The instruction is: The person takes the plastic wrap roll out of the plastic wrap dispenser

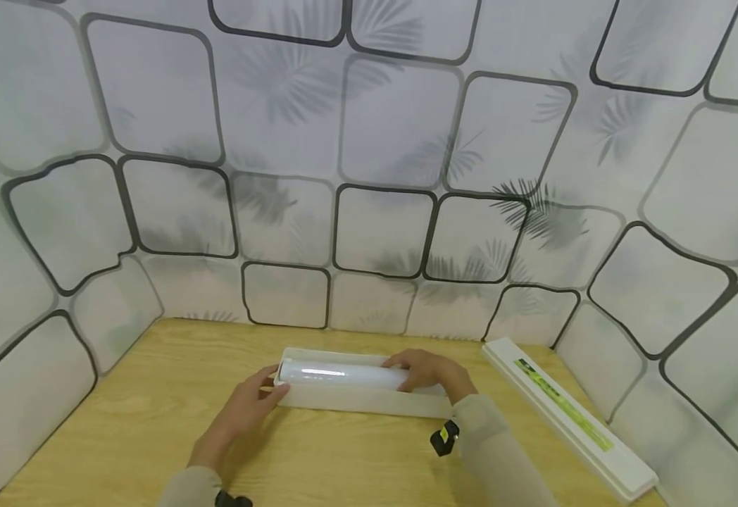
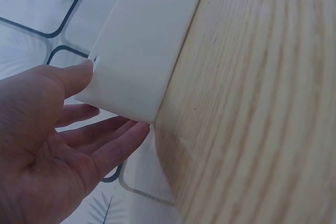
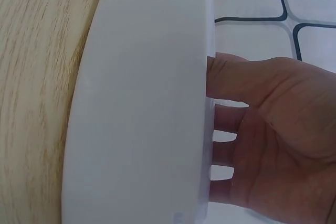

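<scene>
A long white open-topped box (image 1: pixel 369 402) lies lengthwise on the table. Inside it rests a shiny whitish roll (image 1: pixel 337 373), which looks like plastic film. My left hand (image 1: pixel 250 405) holds the box's left end; in the left wrist view the thumb touches the upper edge and the fingertips touch the end near the table. From above, my right hand (image 1: pixel 429 370) reaches into the right part of the box, thumb and fingers curled around the roll. In the right wrist view the box's front wall (image 3: pixel 142 108) hides those fingertips.
A long white lid (image 1: pixel 572 422) with a green label lies slantwise at the right, near the right wall. The wood-grain table (image 1: pixel 172 373) is bounded by patterned walls (image 1: pixel 286 296) at the back and both sides.
</scene>
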A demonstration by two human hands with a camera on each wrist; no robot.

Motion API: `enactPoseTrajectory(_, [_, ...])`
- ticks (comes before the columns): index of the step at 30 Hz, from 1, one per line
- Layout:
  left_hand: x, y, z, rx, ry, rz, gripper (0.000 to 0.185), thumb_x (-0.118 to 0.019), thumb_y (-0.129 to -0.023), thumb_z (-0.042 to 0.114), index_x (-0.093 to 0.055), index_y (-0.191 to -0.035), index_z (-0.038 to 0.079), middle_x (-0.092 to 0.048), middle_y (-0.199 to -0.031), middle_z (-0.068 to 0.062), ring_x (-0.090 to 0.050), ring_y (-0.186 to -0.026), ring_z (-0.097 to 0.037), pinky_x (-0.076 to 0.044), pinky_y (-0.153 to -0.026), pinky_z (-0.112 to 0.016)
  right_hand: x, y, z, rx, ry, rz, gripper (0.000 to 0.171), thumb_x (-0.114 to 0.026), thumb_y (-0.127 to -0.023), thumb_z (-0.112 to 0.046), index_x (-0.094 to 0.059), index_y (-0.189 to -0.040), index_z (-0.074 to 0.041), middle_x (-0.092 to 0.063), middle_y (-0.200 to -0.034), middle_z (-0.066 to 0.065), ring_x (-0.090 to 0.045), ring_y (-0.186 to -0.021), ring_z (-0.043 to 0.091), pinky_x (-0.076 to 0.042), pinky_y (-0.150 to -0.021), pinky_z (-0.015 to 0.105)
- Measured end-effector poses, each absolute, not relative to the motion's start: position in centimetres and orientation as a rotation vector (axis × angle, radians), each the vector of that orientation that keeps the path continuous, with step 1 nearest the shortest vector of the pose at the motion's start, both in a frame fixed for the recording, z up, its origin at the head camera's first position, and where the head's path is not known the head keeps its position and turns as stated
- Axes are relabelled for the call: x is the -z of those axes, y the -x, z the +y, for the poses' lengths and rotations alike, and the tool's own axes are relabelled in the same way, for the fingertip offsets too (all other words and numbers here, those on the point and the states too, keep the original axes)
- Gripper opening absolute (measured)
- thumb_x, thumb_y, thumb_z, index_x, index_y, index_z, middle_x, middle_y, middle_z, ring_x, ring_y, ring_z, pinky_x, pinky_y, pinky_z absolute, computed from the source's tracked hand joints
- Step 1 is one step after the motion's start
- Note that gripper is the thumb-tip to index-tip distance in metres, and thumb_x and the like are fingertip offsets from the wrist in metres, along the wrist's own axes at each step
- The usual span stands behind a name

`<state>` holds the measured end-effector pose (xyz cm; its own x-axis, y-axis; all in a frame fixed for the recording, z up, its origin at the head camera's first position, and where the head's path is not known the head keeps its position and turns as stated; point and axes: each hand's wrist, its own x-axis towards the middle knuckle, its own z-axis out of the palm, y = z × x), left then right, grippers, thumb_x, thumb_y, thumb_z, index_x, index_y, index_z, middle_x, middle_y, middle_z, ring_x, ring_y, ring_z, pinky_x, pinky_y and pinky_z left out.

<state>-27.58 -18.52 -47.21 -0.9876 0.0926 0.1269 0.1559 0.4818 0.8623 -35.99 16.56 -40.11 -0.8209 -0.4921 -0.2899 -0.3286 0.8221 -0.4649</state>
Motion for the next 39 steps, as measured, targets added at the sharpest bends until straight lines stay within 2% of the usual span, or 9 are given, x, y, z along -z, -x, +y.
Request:
enactPoseTrajectory(5, [47.2,27.6,-18.4,1.552,0.234,-2.644,0.053,-0.064,-0.103,0.020,-0.049,-0.147,-0.005,-0.065,-0.130,-0.032,-0.072,-0.106,-0.040,-0.064,-0.086,-0.044,40.0,35.4,16.7,0.574,0.612,2.612,0.056,-0.078,-0.092,-0.012,-0.061,-0.145,-0.022,-0.049,-0.155,0.014,-0.048,-0.143,0.039,-0.043,-0.117,0.057])
enactPoseTrajectory(11, [46.9,27.7,-18.3,1.552,0.232,-2.646,0.053,-0.065,-0.103,0.021,-0.050,-0.147,-0.003,-0.067,-0.128,-0.030,-0.072,-0.106,-0.036,-0.064,-0.086,-0.042,39.1,35.3,16.9,0.566,0.763,2.647,0.057,-0.079,-0.090,-0.010,-0.061,-0.144,-0.017,-0.050,-0.156,0.017,-0.046,-0.144,0.042,-0.040,-0.118,0.060])
enactPoseTrajectory(18, [46.5,27.8,-18.4,1.546,0.264,-2.640,0.053,-0.065,-0.102,0.021,-0.050,-0.147,-0.004,-0.066,-0.129,-0.031,-0.072,-0.106,-0.038,-0.064,-0.085,-0.042,38.4,35.4,17.2,0.561,0.854,2.649,0.057,-0.076,-0.093,-0.011,-0.059,-0.147,-0.015,-0.050,-0.156,0.017,-0.043,-0.147,0.042,-0.037,-0.121,0.061])
enactPoseTrajectory(25, [47.0,27.6,-18.6,1.541,0.226,-2.650,0.053,-0.065,-0.102,0.021,-0.050,-0.147,-0.004,-0.064,-0.132,-0.032,-0.072,-0.107,-0.040,-0.064,-0.087,-0.043,38.1,35.0,17.0,0.599,0.887,2.646,0.055,-0.074,-0.094,-0.011,-0.059,-0.147,-0.018,-0.053,-0.155,0.015,-0.044,-0.147,0.041,-0.040,-0.120,0.060])
enactPoseTrajectory(35, [47.3,27.6,-18.3,1.574,0.237,-2.639,0.052,-0.065,-0.102,0.022,-0.052,-0.145,-0.004,-0.066,-0.129,-0.031,-0.073,-0.105,-0.037,-0.065,-0.083,-0.040,37.4,33.8,18.0,0.609,0.782,2.744,0.052,-0.076,-0.093,-0.012,-0.063,-0.143,-0.022,-0.056,-0.153,0.012,-0.046,-0.145,0.041,-0.043,-0.116,0.061])
enactPoseTrajectory(39, [47.4,27.6,-18.5,1.569,0.239,-2.640,0.052,-0.065,-0.102,0.021,-0.051,-0.145,-0.005,-0.067,-0.127,-0.031,-0.073,-0.104,-0.038,-0.065,-0.081,-0.040,36.9,33.6,18.6,0.598,0.825,2.769,0.052,-0.075,-0.094,-0.014,-0.063,-0.144,-0.021,-0.057,-0.152,0.013,-0.048,-0.143,0.043,-0.044,-0.115,0.062])
